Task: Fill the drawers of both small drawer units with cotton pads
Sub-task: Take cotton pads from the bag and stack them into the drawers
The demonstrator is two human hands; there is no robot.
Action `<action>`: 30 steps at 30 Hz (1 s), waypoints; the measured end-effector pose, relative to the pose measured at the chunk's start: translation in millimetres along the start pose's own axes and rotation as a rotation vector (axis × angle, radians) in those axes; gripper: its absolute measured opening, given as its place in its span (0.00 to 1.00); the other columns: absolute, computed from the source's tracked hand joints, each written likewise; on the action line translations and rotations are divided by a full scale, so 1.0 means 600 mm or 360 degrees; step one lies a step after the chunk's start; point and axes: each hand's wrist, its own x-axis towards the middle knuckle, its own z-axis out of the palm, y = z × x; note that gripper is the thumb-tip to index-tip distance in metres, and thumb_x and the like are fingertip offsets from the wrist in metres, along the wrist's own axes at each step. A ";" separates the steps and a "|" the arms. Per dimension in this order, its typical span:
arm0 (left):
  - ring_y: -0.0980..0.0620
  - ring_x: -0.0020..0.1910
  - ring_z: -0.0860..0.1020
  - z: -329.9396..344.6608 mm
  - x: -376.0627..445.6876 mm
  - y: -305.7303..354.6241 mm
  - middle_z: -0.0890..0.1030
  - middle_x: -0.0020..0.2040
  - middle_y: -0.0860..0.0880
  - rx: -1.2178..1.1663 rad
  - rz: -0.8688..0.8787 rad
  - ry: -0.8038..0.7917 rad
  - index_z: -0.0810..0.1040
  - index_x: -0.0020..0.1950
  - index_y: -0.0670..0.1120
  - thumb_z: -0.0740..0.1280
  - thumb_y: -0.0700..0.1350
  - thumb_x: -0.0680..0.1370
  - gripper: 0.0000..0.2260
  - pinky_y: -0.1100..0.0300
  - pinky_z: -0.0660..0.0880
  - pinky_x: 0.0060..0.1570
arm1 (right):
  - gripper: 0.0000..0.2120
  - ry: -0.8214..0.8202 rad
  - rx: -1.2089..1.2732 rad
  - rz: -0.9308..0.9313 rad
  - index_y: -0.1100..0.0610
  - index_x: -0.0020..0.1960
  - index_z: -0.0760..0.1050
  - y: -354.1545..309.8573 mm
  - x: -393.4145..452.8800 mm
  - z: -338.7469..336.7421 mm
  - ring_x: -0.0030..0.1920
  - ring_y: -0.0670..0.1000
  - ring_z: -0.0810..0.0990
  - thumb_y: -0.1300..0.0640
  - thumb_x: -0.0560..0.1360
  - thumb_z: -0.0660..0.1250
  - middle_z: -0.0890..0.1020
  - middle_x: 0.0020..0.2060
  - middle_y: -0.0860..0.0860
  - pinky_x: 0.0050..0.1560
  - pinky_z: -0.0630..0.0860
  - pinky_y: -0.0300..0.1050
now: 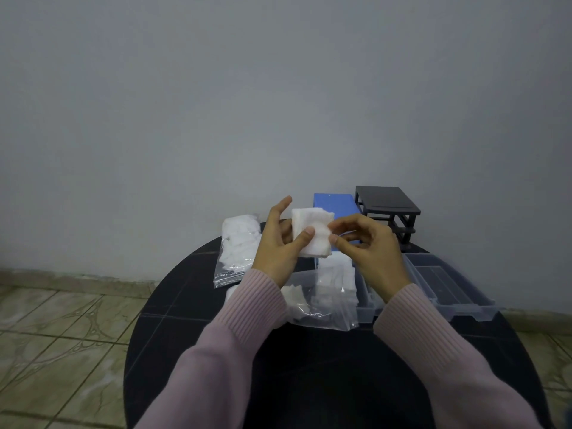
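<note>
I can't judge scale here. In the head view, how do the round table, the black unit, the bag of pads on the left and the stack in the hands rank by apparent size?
1. Round table, by far.
2. Black unit and bag of pads: about alike; the unit stands farther back, so no ranking.
3. Stack, held in the left hand, pinched by the right hand.

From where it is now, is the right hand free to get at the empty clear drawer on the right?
Probably yes. The empty clear drawer lies open-topped just right of the right hand, with nothing between them. But that hand is pinching the stack of cotton pads with the left hand.
</note>
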 end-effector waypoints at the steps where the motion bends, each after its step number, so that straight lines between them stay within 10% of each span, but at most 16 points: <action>1: 0.50 0.54 0.78 -0.001 0.001 0.000 0.77 0.58 0.41 0.0025 -0.0009 0.0025 0.62 0.71 0.50 0.64 0.36 0.77 0.25 0.66 0.78 0.48 | 0.10 0.0006 -0.0039 0.0013 0.49 0.41 0.76 0.001 0.001 -0.002 0.42 0.45 0.79 0.64 0.72 0.69 0.81 0.43 0.44 0.42 0.77 0.34; 11: 0.57 0.44 0.78 -0.037 -0.004 0.003 0.79 0.55 0.43 0.0184 -0.0091 0.0150 0.71 0.65 0.35 0.67 0.34 0.75 0.18 0.71 0.77 0.40 | 0.05 -0.0284 -0.0411 0.0441 0.57 0.42 0.77 0.024 -0.012 -0.031 0.36 0.42 0.79 0.66 0.73 0.67 0.81 0.39 0.50 0.33 0.72 0.25; 15: 0.55 0.45 0.76 -0.061 -0.014 0.003 0.77 0.48 0.51 0.0380 -0.0071 0.0244 0.66 0.61 0.47 0.66 0.35 0.77 0.16 0.68 0.77 0.36 | 0.07 -0.0455 -0.0492 0.0584 0.56 0.40 0.75 0.031 -0.021 -0.040 0.39 0.49 0.81 0.67 0.71 0.69 0.83 0.39 0.55 0.37 0.75 0.31; 24: 0.51 0.36 0.69 -0.102 -0.023 0.007 0.72 0.28 0.56 0.0887 0.0078 0.0109 0.72 0.21 0.52 0.55 0.25 0.70 0.26 0.58 0.67 0.45 | 0.07 -0.0557 -0.0400 0.0584 0.59 0.38 0.79 0.026 -0.030 -0.022 0.34 0.41 0.81 0.56 0.72 0.71 0.83 0.34 0.49 0.34 0.75 0.28; 30: 0.47 0.57 0.73 -0.124 -0.027 0.010 0.72 0.60 0.47 0.1450 -0.0141 -0.0027 0.79 0.57 0.50 0.63 0.37 0.77 0.13 0.56 0.71 0.58 | 0.07 -0.0670 -0.0344 0.0605 0.60 0.49 0.81 0.028 -0.026 -0.010 0.40 0.43 0.82 0.59 0.75 0.66 0.83 0.43 0.52 0.37 0.76 0.29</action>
